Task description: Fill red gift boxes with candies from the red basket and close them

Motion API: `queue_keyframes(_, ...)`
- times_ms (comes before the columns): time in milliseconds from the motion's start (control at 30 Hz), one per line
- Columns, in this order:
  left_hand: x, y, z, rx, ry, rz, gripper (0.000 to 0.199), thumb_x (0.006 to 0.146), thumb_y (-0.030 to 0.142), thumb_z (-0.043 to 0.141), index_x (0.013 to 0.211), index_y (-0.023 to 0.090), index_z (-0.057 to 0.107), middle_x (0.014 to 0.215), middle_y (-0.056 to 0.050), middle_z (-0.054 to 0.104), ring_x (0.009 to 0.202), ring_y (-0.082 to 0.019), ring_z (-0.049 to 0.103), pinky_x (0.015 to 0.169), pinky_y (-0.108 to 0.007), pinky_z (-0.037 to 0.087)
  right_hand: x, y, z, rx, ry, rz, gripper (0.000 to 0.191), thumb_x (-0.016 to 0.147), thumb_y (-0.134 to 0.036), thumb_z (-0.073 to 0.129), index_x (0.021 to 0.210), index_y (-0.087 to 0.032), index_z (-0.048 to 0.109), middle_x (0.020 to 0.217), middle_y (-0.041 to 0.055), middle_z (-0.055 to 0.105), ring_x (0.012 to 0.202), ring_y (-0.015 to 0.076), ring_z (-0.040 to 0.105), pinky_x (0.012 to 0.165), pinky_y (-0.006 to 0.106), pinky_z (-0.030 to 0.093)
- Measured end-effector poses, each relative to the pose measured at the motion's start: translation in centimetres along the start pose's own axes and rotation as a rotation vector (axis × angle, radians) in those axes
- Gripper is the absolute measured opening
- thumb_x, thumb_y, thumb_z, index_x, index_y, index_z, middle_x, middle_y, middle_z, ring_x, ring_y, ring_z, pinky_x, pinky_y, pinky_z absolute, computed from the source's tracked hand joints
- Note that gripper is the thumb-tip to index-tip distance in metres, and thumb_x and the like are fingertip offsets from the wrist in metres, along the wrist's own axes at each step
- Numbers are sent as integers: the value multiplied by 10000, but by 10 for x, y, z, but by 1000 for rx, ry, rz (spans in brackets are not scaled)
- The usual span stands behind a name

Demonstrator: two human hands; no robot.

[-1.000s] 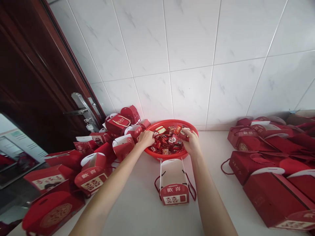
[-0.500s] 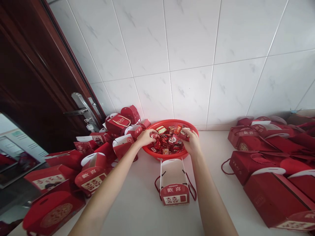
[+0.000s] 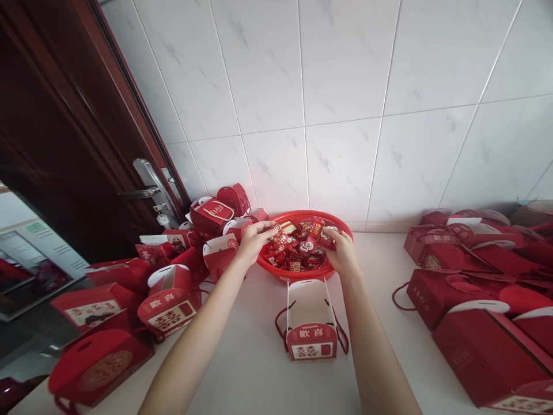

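Observation:
A red plastic basket (image 3: 348,226) against the tiled wall holds several red wrapped candies (image 3: 306,246). Over its left side, my left hand (image 3: 254,242) pinches a red wrapped candy (image 3: 281,237) between thumb and fingertips. My right hand (image 3: 344,252) is inside the right rim, its fingers closed around a red wrapper, partly hidden by the hand. Just in front of the basket, between my forearms, stands a small red gift box (image 3: 311,341). Its top is open, showing a white inside, and dark red cord handles hang at both sides.
Several red gift boxes (image 3: 166,311) crowd the left of the white table (image 3: 246,357), many with flaps up. More red boxes (image 3: 479,346) are packed along the right. A dark wooden door (image 3: 64,115) with a metal handle (image 3: 149,193) is at the left.
My left hand has lifted slightly, raising a candy from the pile. My right hand's fingers have shifted a little over the candies. The whole view has moved slightly.

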State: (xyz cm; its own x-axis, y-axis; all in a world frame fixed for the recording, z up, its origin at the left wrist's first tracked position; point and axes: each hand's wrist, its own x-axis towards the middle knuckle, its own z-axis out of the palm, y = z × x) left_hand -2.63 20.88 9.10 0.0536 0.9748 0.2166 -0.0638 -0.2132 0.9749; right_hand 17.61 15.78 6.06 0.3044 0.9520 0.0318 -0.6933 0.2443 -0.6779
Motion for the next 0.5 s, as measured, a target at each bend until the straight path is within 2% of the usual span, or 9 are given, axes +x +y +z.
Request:
queue_keyframes(133,-8,0,18,-119,55,0,384,430,324,899,694,160,673,678,12,662,642,-112,599,588,-211,460,-3,-2,1,-32,-49,35,213,535,-195,862,633,-178,674,685,19,728,659,183,680,554,282,571)
queue_keyframes(300,-13,-9,46,-234,102,1,358,487,331,868,708,174,635,721,24,643,670,-100,590,598,-192,447,-5,-3,2,-74,-105,78,251,506,-212,895,653,-174,694,705,26,737,661,187,681,562,289,579)
queue_keyframes(400,-15,-11,59,-281,97,2,342,514,340,848,714,178,622,738,28,639,692,-101,596,606,-188,452,-5,-3,2,-94,-136,94,262,504,-221,903,662,-169,701,738,42,751,690,200,696,589,298,590)
queue_keyframes(500,-17,-12,64,-298,47,-5,327,528,330,838,720,172,626,761,14,656,713,-115,617,626,-205,471,-4,-3,1,-98,-133,83,255,509,-219,897,660,-169,698,723,34,746,671,184,689,577,279,580)
